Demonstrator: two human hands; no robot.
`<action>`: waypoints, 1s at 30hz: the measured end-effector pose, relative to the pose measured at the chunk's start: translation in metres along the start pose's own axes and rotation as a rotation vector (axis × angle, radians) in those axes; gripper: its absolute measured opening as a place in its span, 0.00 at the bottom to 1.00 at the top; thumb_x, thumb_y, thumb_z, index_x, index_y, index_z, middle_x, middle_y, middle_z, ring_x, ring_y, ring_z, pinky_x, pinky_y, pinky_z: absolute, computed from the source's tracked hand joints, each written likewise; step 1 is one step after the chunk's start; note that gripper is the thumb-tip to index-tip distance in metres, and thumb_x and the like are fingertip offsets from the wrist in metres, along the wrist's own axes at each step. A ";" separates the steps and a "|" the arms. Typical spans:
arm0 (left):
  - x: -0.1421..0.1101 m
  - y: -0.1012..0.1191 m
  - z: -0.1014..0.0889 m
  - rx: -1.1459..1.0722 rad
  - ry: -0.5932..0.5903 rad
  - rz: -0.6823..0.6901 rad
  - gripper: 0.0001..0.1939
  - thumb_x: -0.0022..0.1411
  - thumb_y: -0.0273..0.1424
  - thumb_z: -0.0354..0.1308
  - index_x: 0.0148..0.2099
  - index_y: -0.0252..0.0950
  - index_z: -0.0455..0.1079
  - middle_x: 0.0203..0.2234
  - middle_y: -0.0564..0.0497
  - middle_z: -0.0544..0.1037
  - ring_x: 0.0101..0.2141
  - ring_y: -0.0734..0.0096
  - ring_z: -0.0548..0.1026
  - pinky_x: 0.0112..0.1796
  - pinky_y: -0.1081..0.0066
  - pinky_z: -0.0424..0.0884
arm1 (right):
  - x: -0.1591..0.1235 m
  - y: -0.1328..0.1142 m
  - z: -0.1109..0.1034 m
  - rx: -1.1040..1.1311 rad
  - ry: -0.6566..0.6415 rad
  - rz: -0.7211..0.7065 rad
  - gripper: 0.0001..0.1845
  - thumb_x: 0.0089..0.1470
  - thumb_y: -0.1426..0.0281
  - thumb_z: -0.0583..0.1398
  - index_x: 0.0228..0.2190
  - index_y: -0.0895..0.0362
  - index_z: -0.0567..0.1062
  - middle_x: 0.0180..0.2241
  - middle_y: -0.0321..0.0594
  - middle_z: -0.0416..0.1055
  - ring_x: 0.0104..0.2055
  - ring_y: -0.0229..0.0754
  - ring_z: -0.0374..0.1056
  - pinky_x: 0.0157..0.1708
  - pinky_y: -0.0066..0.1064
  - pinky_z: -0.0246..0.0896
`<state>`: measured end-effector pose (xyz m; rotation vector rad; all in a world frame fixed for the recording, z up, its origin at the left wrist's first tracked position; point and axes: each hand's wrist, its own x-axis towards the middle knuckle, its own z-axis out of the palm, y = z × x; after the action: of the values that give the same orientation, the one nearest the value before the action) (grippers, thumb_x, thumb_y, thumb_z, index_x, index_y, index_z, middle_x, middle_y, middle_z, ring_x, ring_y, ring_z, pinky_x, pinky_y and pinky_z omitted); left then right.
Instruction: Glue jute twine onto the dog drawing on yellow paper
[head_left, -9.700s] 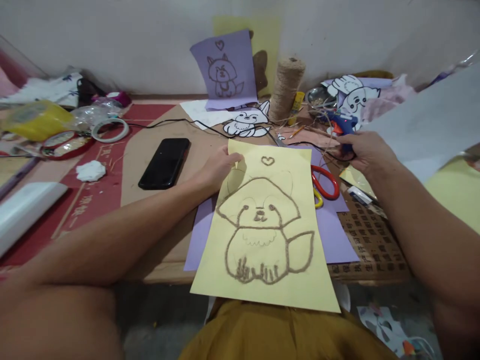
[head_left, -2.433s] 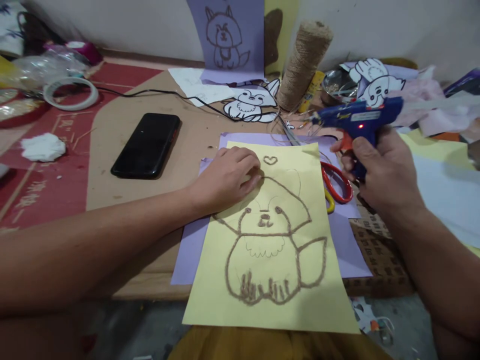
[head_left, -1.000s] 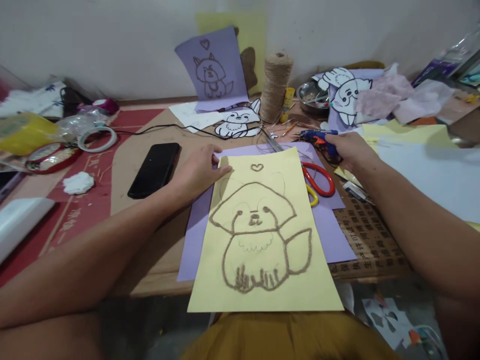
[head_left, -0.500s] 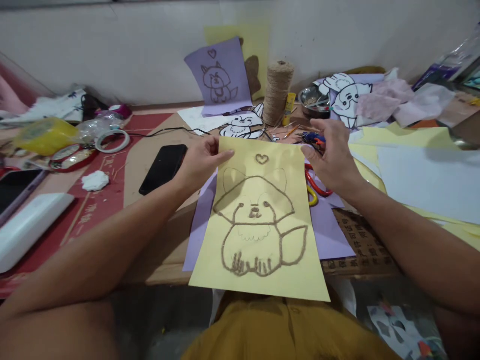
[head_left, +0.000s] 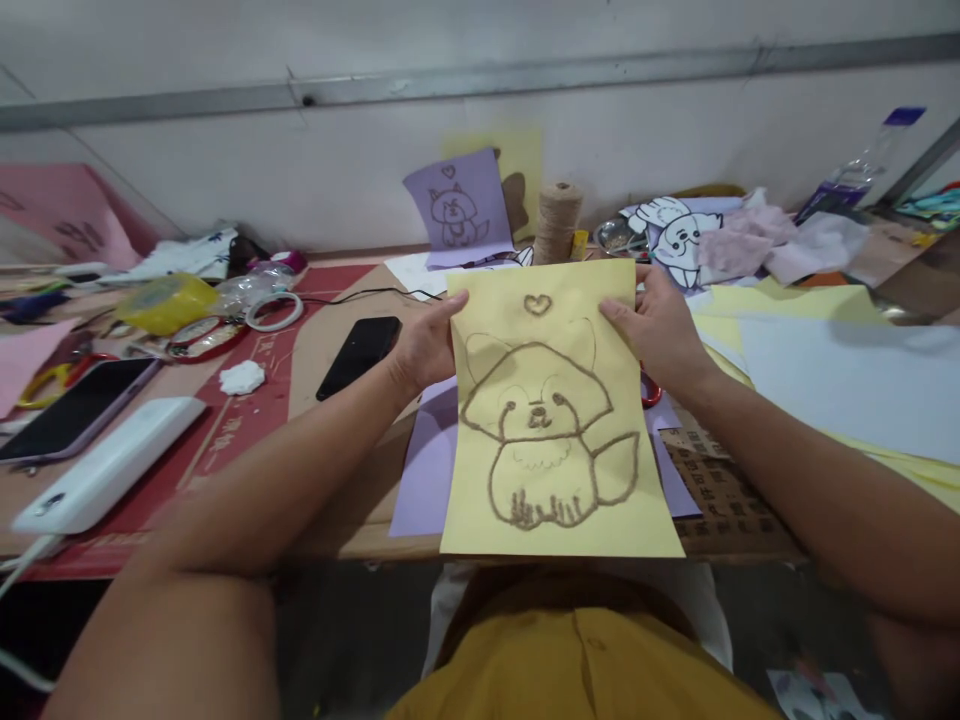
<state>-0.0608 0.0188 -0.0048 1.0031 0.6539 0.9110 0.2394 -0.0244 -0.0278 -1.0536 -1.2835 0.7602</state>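
Between my hands is a yellow sheet of paper [head_left: 547,490], tilted up over the table's front edge. It carries a fox figure and a small heart outlined in brown twine-like lines; the ears show only thin pencil lines. My left hand [head_left: 429,345] pinches the sheet's upper left edge with the thumb in front. My right hand [head_left: 660,325] grips the upper right edge the same way, its fingers behind the paper. Under the sheet lies purple paper [head_left: 424,470]. Red-handled scissors [head_left: 651,388] are mostly hidden behind the sheet's right side.
A purple fox picture [head_left: 469,210] leans on the wall beside a twine spool [head_left: 557,222]. A black phone [head_left: 358,357], white tape roll [head_left: 274,311] and white power bank [head_left: 112,465] lie left. White and yellow sheets [head_left: 847,380] spread right; a bottle [head_left: 847,175] stands behind.
My right hand has closed onto the sheet's upper right edge, where its fingers were raised before. The sheet is lifted and tilted more upright. The view has tipped up and turned left.
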 end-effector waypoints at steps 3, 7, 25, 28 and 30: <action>0.003 -0.005 0.000 -0.043 -0.051 -0.054 0.23 0.70 0.32 0.63 0.63 0.28 0.79 0.46 0.38 0.90 0.58 0.42 0.86 0.69 0.47 0.75 | 0.009 -0.003 -0.003 -0.056 0.007 -0.023 0.29 0.57 0.59 0.71 0.55 0.49 0.68 0.46 0.44 0.82 0.43 0.54 0.82 0.41 0.52 0.83; 0.008 -0.012 0.003 -0.120 -0.054 -0.063 0.26 0.75 0.30 0.59 0.70 0.23 0.75 0.47 0.36 0.90 0.54 0.47 0.88 0.68 0.52 0.76 | 0.020 -0.021 -0.009 -0.535 0.153 -0.466 0.37 0.58 0.63 0.73 0.65 0.49 0.69 0.59 0.52 0.74 0.62 0.63 0.73 0.61 0.67 0.71; 0.010 -0.033 -0.014 -0.254 0.063 -0.215 0.30 0.81 0.32 0.48 0.76 0.20 0.67 0.50 0.34 0.89 0.49 0.52 0.90 0.66 0.56 0.76 | 0.032 -0.012 0.027 -0.642 -0.069 -0.752 0.08 0.70 0.70 0.60 0.35 0.53 0.74 0.38 0.43 0.75 0.44 0.51 0.71 0.53 0.50 0.61; 0.013 -0.035 -0.014 -0.263 0.088 -0.184 0.31 0.80 0.31 0.49 0.78 0.21 0.65 0.50 0.34 0.89 0.50 0.50 0.89 0.67 0.55 0.76 | 0.025 -0.020 0.027 -0.395 0.023 -0.724 0.12 0.75 0.59 0.58 0.39 0.51 0.72 0.38 0.40 0.73 0.41 0.47 0.70 0.46 0.44 0.66; 0.014 -0.037 -0.013 -0.263 0.079 -0.168 0.31 0.80 0.32 0.50 0.78 0.22 0.64 0.51 0.35 0.89 0.52 0.49 0.89 0.67 0.53 0.76 | 0.021 -0.025 0.028 -0.344 -0.004 -0.722 0.13 0.76 0.57 0.58 0.41 0.50 0.74 0.38 0.40 0.73 0.41 0.46 0.70 0.45 0.42 0.69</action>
<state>-0.0530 0.0274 -0.0444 0.6702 0.6549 0.8656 0.2128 -0.0087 0.0020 -0.7568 -1.6897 -0.0081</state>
